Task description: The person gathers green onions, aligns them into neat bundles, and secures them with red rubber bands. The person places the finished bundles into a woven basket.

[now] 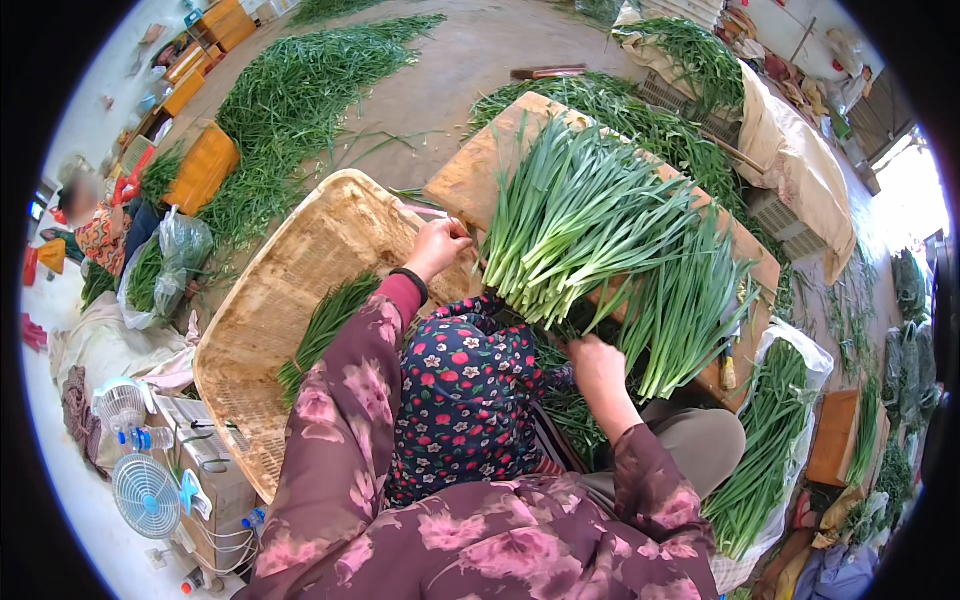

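Observation:
A large heap of long green leafy stalks, like garlic chives (585, 217), lies across a low wooden board table (480, 165), its pale cut ends towards me. My left hand (441, 244) is at the heap's left, over the plastic basket's rim, fingertips pinched on a thin pinkish strip (424, 211). My right hand (598, 366) is curled just below the stalk ends; whether it grips anything is hidden. A smaller bunch (686, 307) lies on the table's right part, near a tool with a yellow handle (728, 367). One tied bunch (326, 330) rests inside the basket (247, 330).
A white plastic bag (817, 367) of stalks stands at the right. Piles of greens (292, 97) cover the floor beyond the basket. A cloth-draped crate (787, 150) is at the back right. Another person (105, 232) sits at the far left. Fans (146, 495) stand at the lower left.

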### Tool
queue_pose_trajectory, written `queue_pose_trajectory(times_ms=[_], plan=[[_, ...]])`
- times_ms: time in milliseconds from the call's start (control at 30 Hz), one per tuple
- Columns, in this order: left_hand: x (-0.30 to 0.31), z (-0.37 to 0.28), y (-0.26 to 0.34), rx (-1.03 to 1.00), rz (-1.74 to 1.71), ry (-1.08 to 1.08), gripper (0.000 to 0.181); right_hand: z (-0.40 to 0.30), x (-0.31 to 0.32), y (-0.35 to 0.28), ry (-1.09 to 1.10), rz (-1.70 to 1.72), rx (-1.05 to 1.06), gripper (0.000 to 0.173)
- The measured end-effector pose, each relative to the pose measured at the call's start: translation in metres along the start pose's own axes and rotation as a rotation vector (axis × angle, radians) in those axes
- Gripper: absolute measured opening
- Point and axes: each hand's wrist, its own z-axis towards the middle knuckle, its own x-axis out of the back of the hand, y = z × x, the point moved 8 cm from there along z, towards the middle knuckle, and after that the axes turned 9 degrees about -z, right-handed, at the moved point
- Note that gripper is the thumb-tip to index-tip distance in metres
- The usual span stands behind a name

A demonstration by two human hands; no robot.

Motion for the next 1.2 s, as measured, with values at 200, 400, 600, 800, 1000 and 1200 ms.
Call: queue_pose_trajectory(times_ms=[200,400,600,800,1000,1200], plan=[[-0.024,0.01,0.021,-0.1,-0.044,0.001,0.015,-0.017,-0.022,0.06,0.136,0.228,-0.392,0.026],[-0.033,0.017,0.004,0.148,-0.393,-0.037,0.017,-0.003,-0.001,0.101,0.216,1.067,-0.697,0.019],[-0.027,0.053,0.017,0.189,-0.387,0.002,0.016,0.035,0.018,0.108,0.338,1.082,-0.606,0.015],[-0.033,0.048,0.001,0.312,-0.685,0.036,0.012,0.03,0.0,0.119,0.454,1.457,-0.591,0.018],[-0.011,0.043,0.095,0.038,-1.026,0.084,0.012,0.037,0.02,0.106,0.441,1.93,-0.498,0.015],[-0.061,0.039,0.192,-0.115,-0.752,-0.358,0.012,0.074,0.043,0.088,0.528,1.703,-0.383,0.016]])
